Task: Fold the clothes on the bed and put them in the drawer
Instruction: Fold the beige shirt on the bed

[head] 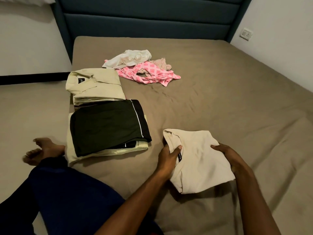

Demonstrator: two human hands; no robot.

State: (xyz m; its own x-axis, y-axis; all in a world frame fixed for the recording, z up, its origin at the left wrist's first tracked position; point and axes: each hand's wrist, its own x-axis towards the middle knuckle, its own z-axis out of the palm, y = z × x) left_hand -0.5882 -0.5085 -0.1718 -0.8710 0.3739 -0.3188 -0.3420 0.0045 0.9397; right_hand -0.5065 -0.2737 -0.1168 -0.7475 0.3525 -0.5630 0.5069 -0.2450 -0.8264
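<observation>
1. Head view: a cream folded garment (198,160), soft and roughly square with a small dark label at its left edge, is lying in the lower right of centre on the taupe bed sheet (220,99).
2. The left hand (167,158) is gripping the garment's left edge, thumb on top and fingers tucked under.
3. The right hand (230,156) is holding its right edge, fingers curled around the cloth.
4. At left of centre, a dark green folded piece (108,126) with a thin white stripe is sitting on pale cloth, touching a beige collared shirt (94,85) folded above it.
5. In the upper middle, a crumpled white garment (130,58) and a pink patterned one (149,73) are lying unfolded, overlapping.
6. A bare foot (44,148) and a dark blue trouser leg (67,192) are filling the lower left.
7. A padded teal headboard (145,17) is spanning the top.
</observation>
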